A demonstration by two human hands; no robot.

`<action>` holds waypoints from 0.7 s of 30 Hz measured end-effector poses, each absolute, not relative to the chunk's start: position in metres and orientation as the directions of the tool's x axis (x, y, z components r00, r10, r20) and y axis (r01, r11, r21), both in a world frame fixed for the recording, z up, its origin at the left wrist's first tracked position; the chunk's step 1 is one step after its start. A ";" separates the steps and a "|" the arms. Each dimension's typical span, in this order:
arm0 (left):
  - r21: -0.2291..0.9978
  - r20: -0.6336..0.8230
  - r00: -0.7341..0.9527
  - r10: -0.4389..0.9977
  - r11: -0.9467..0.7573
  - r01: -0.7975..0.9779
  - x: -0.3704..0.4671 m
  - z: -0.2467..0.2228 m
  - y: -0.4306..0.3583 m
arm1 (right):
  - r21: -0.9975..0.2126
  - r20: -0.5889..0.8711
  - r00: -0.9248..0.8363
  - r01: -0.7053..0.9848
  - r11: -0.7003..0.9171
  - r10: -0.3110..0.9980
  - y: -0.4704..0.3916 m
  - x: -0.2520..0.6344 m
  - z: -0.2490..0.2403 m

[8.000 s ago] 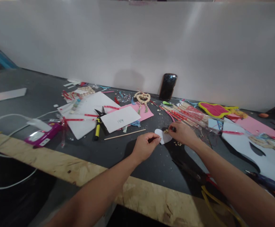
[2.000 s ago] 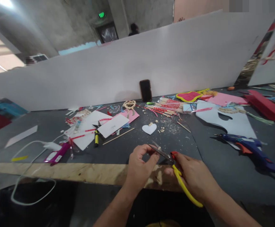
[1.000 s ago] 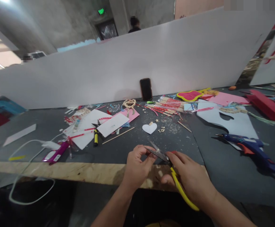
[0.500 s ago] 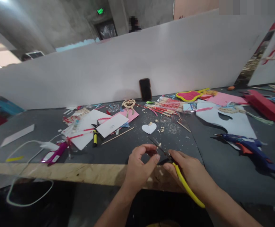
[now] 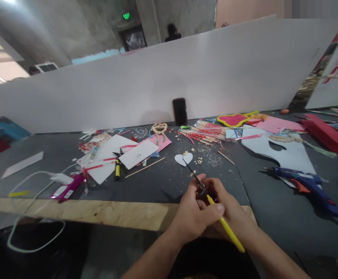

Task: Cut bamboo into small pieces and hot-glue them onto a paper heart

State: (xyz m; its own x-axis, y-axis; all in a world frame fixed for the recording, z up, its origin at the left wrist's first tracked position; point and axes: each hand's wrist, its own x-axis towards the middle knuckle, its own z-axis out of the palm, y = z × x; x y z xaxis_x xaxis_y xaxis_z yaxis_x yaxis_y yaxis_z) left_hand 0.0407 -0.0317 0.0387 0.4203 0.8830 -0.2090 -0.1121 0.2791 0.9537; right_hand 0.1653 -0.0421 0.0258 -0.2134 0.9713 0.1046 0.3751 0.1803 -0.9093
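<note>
My right hand (image 5: 229, 205) is wrapped around long-nose pliers (image 5: 225, 224) with a yellow handle and thin dark jaws pointing forward over the table. My left hand (image 5: 190, 219) has come against the right, its fingers curled about the pliers near the pivot and its thumb across the yellow handle. Whether a small piece lies between the hands is hidden. Just beyond the jaw tips is a white paper heart (image 5: 183, 159), with a few tiny pale pieces at its upper edge. More small pale pieces (image 5: 198, 160) lie on the table to its right.
A blue glue gun (image 5: 305, 178) lies at right beside a white cut-out sheet (image 5: 273, 147). Several wrapped sticks (image 5: 202, 130), a propped phone (image 5: 180, 111) and a beaded ring (image 5: 158, 128) stand along the back. At left are papers, yellow-black cutters (image 5: 117, 168) and a magenta glue gun (image 5: 68, 188).
My left hand has moved right and closed in against my right hand and the pliers. Before, its thumb and fingers were apart beside the jaws. The view has shifted slightly.
</note>
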 end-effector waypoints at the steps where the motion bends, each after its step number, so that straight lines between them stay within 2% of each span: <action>1: 0.956 -0.203 0.408 0.890 0.271 -0.114 0.042 0.039 -0.031 | -0.921 0.124 -0.235 0.335 0.200 0.964 -0.042 0.166 0.028; 4: 0.962 -0.190 0.375 0.907 0.248 -0.112 0.045 0.037 -0.029 | -0.963 0.143 -0.278 0.183 0.199 0.950 -0.044 0.170 0.031; 7: 0.962 -0.220 0.311 0.925 0.259 -0.089 0.046 0.034 -0.027 | -0.997 0.045 -0.308 0.053 0.064 0.950 -0.046 0.173 0.025; 11: 0.964 -0.226 0.307 0.925 0.258 -0.065 0.047 0.033 -0.024 | -0.996 -0.065 -0.239 0.076 -0.049 0.969 -0.053 0.174 0.016; 14: 0.979 -0.191 0.347 0.918 0.204 -0.001 0.050 0.034 -0.019 | -0.990 -0.115 -0.269 0.111 -0.088 0.956 -0.054 0.173 0.022; 17: 0.986 -0.166 0.393 0.905 0.155 0.060 0.054 0.037 -0.011 | -0.986 -0.168 -0.280 0.065 -0.156 0.945 -0.048 0.173 0.028; 19: 0.990 -0.139 0.449 0.882 0.141 0.029 0.056 0.041 -0.004 | -0.979 -0.202 -0.255 0.018 -0.204 0.946 -0.041 0.174 0.029; 21: 0.981 -0.121 0.528 0.841 0.184 -0.069 0.058 0.045 0.002 | -0.980 -0.197 -0.189 0.045 -0.191 0.962 -0.032 0.176 0.027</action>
